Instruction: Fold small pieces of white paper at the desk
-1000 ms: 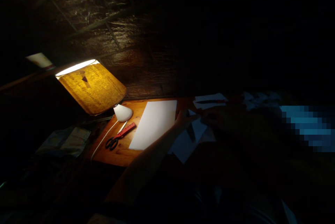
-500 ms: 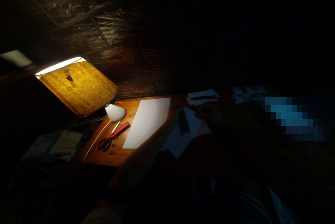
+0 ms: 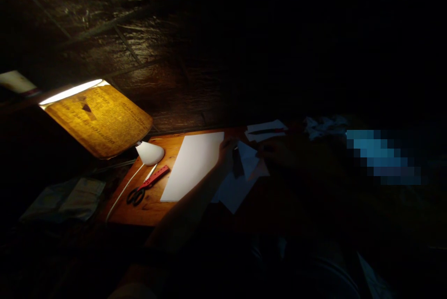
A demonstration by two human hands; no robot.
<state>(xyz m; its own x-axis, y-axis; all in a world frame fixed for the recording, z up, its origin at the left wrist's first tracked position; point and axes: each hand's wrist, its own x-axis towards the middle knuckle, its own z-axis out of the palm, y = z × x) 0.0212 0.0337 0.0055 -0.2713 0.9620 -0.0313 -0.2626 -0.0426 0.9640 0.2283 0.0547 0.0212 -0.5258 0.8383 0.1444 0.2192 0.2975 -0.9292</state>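
Holding folded white paper [image 3: 249, 161] in a narrow pinch, with left hand [image 3: 226, 148] at upper-left corner and right hand [image 3: 275, 151] at right edge, apparently for steadiness above loose sheet [image 3: 235, 194].

"What's lifted there?"

"Your paper [image 3: 248, 161], white but dulled to blue-grey by the gloom. You hold it tilted, its upper edges in your left hand [image 3: 226, 148] and right hand [image 3: 274, 150]."

"What shape is it in?"

"It looks folded. You have one corner standing up in a sharp point, with a faintly pinkish flap showing at the lower right."

"And under it?"

"A white sheet [image 3: 236, 194] spreads just below, turned so that one corner points towards you. You can't tell whether it joins the folded part; the dark hides where they meet."
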